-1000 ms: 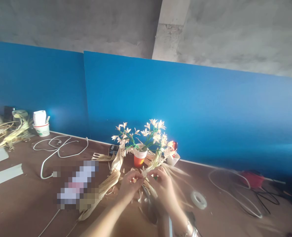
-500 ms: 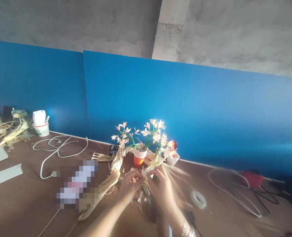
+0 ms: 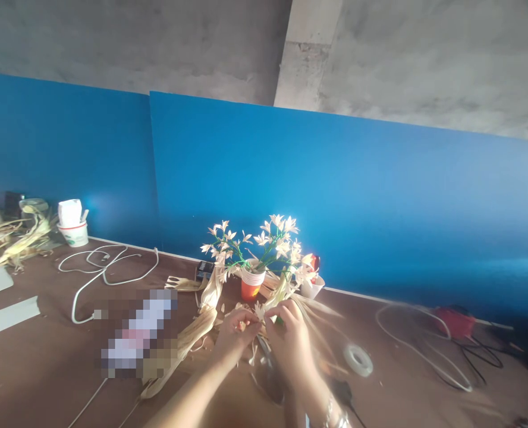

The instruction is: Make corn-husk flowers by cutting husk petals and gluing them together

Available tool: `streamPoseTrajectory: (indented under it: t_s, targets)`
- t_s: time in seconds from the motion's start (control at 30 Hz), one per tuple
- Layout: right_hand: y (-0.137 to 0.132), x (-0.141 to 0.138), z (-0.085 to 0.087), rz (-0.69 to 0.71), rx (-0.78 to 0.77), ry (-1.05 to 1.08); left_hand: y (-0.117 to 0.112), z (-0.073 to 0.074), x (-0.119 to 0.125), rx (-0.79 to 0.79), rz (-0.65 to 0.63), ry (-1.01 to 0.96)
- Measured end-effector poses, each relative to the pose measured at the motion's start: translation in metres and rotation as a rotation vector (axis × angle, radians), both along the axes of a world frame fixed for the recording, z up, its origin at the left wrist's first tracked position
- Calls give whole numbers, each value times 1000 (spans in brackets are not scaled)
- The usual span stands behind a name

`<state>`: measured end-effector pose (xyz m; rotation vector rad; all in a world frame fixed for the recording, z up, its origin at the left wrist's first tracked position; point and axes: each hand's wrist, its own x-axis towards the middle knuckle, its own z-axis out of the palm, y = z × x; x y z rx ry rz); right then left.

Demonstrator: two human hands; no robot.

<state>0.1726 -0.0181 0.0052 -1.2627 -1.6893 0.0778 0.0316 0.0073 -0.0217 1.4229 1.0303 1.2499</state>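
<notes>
My left hand (image 3: 237,333) is closed in a pinch on a small cream husk flower (image 3: 259,310). On the flower's other side, my right hand (image 3: 292,333) pinches thumb against finger at its petals, and a bit of green shows by its fingers. Just beyond the hands, an orange and white paper cup (image 3: 251,287) stands upright, holding green stems with several pale flowers (image 3: 284,241). Dried corn husks (image 3: 206,318) lie to the left of my hands. Small scraps and a dark object, partly hidden, are below them.
To the right lie a roll of clear tape (image 3: 358,360), a red object (image 3: 455,323) and loose cables. A white cable (image 3: 106,270) and a blurred-out packet (image 3: 137,333) are on the left. A blue partition (image 3: 264,178) borders the brown table (image 3: 407,386).
Both hands stay in nearly the same place. The small flower between the fingertips has shifted slightly left and turned a little.
</notes>
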Motion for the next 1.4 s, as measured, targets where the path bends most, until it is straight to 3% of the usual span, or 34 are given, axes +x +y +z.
streamPoseTrajectory:
  t_s: [0.5,0.67,0.9,1.13,1.3,1.4]
  targets:
    - [0,0,-1,-17,9,-69,-1,3,0,56,15,24]
    - [0,2,-1,10,-33,-26,2,-4,0,55,33,44]
    - [-5,3,5,51,-274,225,7,-11,-4,124,102,36]
    - [0,6,19,320,-744,784,0,-5,-10,265,-13,-51]
    - [-8,3,29,252,-679,636,-3,-2,-9,280,-69,39]
    - [-12,0,32,230,-649,564,-4,0,-7,247,-36,116]
